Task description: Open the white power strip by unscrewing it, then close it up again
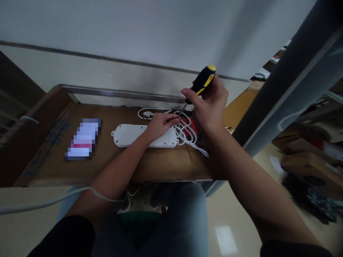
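A screwdriver with a black and yellow handle is gripped in my right hand, its shaft slanting down to the left. My left hand is above the right part of a white power strip, its fingers pinched together at the screwdriver's tip. What those fingers hold, if anything, is too small to make out. The strip lies with its screw-hole face up, partly hidden by my left hand and forearm. Its white cord is coiled at the right end, and a white plug rests behind the strip.
A phone with a blurred screen lies left on the brown cardboard-covered shelf. A red object sits under the cord. A wooden side board bounds the left, and a grey post rises at right. Cardboard boxes stand beyond.
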`<state>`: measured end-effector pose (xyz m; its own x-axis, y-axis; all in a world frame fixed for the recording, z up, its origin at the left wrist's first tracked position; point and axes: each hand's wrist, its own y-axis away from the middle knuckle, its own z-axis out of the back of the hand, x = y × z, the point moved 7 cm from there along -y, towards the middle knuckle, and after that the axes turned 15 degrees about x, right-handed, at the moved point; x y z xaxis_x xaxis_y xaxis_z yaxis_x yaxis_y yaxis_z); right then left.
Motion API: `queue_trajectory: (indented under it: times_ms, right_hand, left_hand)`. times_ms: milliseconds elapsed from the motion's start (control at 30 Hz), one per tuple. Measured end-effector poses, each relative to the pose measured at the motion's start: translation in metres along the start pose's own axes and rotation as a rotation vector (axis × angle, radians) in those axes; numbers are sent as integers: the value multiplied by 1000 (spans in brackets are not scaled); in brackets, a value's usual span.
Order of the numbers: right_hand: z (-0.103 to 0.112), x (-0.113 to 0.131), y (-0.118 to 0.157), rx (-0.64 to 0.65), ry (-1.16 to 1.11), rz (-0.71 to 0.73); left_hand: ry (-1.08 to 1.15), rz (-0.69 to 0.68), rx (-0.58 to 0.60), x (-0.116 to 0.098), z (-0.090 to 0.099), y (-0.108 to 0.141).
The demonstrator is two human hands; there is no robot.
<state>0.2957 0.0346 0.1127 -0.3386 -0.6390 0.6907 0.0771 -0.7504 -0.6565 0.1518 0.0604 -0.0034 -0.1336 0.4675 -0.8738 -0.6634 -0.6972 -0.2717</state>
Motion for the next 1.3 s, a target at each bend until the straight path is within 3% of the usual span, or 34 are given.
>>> queue_trajectory:
  times_ms: [200, 333, 433, 600, 833, 1067, 1200, 1300]
  right_hand:
    - [-10, -5, -4, 243, -171, -132]
    - [-13, -1, -6, 345, -248, -139]
    - [-10, -2, -6, 268, -246, -96]
    - [4, -5, -6, 68, -25, -38]
    - [-7, -2, -6, 297, -188, -91]
    - [-1, -9, -4, 127, 43, -73]
    - [-8, -12, -4, 225, -173, -100]
    - [-11, -8, -4, 314, -213, -125]
  left_hand:
    - [-7, 3, -24, 6, 2, -1]
    - [-48, 23, -48, 5, 3, -1]
    - [-75, 32, -77, 2, 4, 0]
    - [-96, 41, -90, -1, 5, 0]
    - [-30, 66, -139, 2, 7, 1]
    - [-67, 73, -174, -3, 8, 0]
    - [-93, 93, -194, -2, 9, 1]
    - [-88, 10, -156, -7, 8, -1]
